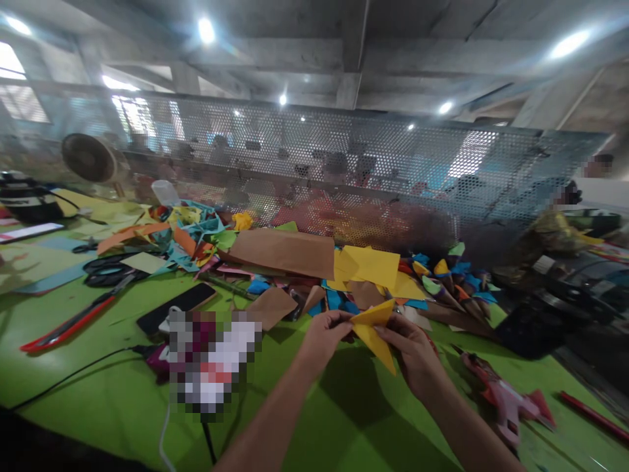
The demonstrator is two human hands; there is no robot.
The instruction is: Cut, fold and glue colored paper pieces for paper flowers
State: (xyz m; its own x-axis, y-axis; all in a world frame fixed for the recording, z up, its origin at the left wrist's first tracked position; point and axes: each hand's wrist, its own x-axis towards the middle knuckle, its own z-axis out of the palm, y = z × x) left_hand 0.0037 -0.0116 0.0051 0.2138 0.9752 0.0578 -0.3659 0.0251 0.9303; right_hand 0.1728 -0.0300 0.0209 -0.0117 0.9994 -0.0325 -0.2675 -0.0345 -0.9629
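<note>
A folded piece of yellow paper (374, 333) is held up above the green table, with one pointed flap hanging down and another angled to the upper right. My left hand (325, 335) pinches its left edge between thumb and fingers. On the other side my right hand (409, 344) grips it, thumb on the front, fingers behind and partly hidden. Just beyond the hands lie yellow sheets (371, 265) and a small brown paper piece (271, 307). To the right of my right hand rests a pink glue gun (511, 400).
Scissors (111, 267), a red-edged cutter (73, 324), a phone (177, 307) and a power strip with cords (221, 367) lie left. A brown sheet (282, 252) tops the paper scraps. Small paper cones (452, 278) lie back right. A perforated metal panel (319, 170) stands behind.
</note>
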